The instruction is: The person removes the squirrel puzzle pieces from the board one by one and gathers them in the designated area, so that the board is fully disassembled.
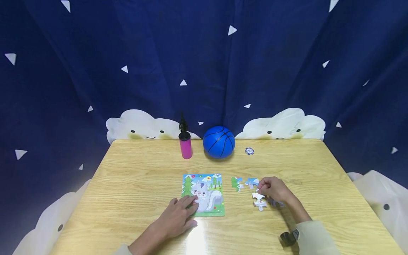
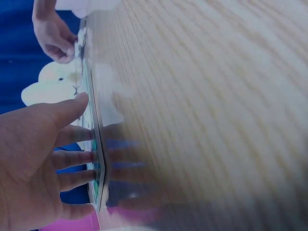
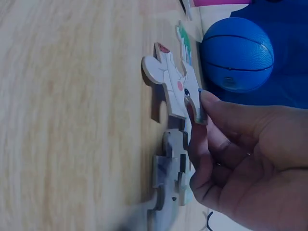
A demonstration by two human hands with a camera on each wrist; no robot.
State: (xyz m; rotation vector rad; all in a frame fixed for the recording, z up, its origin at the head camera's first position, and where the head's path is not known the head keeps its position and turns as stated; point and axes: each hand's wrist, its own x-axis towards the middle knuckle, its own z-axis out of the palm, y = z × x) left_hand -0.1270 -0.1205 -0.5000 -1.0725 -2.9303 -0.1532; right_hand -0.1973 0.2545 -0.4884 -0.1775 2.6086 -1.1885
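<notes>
A puzzle board (image 1: 211,209) with a squirrel picture lies flat on the table. My left hand (image 1: 175,217) rests on its left side, fingers stretched over the picture; the left wrist view shows the fingertips (image 2: 85,158) on the board, thumb raised. To the right, my right hand (image 1: 273,188) pinches a white puzzle piece (image 3: 174,84) with an eye and a pink cheek between thumb and index finger. The piece is tilted up over the table. Around it lie a green tree piece (image 1: 236,183), a blue piece (image 1: 252,182) and greyish pieces (image 3: 168,180), partly hidden by the hand.
A blue basketball (image 1: 218,142) stands at the table's back edge, beside a pink hand pump (image 1: 186,148) with a black top. A round blue-and-white chip (image 1: 249,151) lies right of the ball. Behind hangs a dark blue curtain (image 1: 204,63).
</notes>
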